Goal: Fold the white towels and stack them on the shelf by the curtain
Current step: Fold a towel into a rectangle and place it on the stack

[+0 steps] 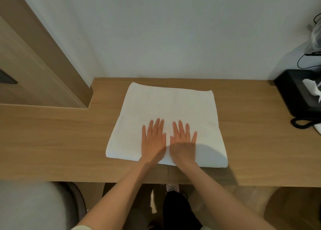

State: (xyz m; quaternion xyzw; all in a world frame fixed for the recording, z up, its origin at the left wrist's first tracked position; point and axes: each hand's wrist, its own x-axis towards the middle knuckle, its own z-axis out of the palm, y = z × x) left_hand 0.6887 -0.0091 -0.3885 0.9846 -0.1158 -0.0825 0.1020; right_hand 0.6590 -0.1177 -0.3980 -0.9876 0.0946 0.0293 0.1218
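Observation:
A white towel, folded into a thick rectangle, lies flat on the wooden counter in front of the wall. My left hand presses palm-down on the near half of the towel with straight fingers. My right hand lies flat beside it, fingers spread, thumbs nearly touching. Neither hand grips the cloth. No shelf or curtain is in view.
A black tissue box with a white tissue sticking out stands at the counter's right end, with black cables beside it. A wooden door panel borders the counter at the left. A pale round seat sits below the front edge.

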